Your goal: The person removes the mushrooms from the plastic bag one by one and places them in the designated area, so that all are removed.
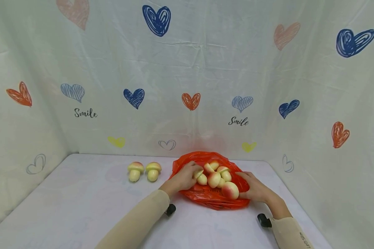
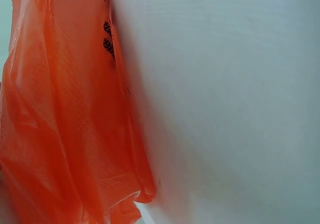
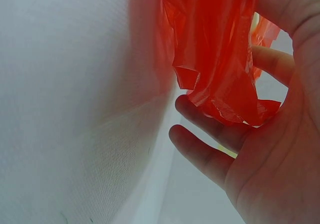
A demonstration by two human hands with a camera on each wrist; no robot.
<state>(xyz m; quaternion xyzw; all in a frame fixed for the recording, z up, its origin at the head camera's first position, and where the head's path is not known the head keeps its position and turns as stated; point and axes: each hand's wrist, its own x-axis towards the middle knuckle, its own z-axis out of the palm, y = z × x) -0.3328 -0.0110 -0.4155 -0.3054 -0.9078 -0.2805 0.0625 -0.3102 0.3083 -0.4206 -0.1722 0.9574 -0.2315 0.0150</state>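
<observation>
In the head view a red plastic bag (image 1: 202, 200) lies spread wide on the table, with several toy mushrooms in pale yellow and pink heaped in it. At the bag's left side my left hand (image 1: 185, 176) grips a toy mushroom (image 1: 201, 179), its fingers bent over the cap. My right hand (image 1: 257, 188) holds the bag's right edge, thumb beside a round pink-capped mushroom (image 1: 230, 190). The right wrist view shows the red film (image 3: 215, 48) between thumb and fingers. Only the bag's outer side (image 2: 75, 108) and table fill most of the left wrist view.
Two more toy mushrooms, a left one (image 1: 135, 171) and a right one (image 1: 153, 171), stand side by side left of the bag. A white table (image 1: 81, 207) lies beneath. Behind it hangs a pale curtain (image 1: 193, 62) printed with hearts.
</observation>
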